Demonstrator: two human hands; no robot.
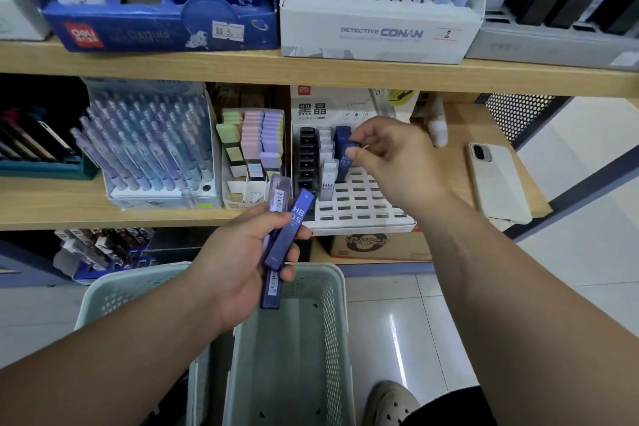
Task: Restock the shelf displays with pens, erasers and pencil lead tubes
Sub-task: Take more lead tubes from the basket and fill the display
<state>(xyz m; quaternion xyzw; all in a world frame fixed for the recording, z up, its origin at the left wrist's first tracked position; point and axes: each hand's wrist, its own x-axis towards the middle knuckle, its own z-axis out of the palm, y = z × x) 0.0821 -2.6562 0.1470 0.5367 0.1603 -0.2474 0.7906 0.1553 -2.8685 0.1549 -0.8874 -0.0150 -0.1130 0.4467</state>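
My left hand (pixel 242 259) grips a small bunch of purple-blue pencil lead tubes (pixel 288 228) marked HB 0.5, held above the basket. My right hand (pixel 390 152) pinches the top of one dark blue lead tube (pixel 345 159) standing in a slot of the white lead display rack (pixel 359 207) on the middle shelf. Black and white lead tubes fill the rack's left columns. To its left stand a box of pastel erasers (pixel 254 149) and a tray of purple and blue pens (pixel 152 149).
A pale green plastic basket (pixel 332 322) stands on the tiled floor below my hands. A white phone (pixel 498 180) lies on the shelf right of the rack. Upper shelf holds a blue Deli box (pixel 159 28) and a Detective Conan box (pixel 377 34). My shoe (pixel 390 405) is bottom right.
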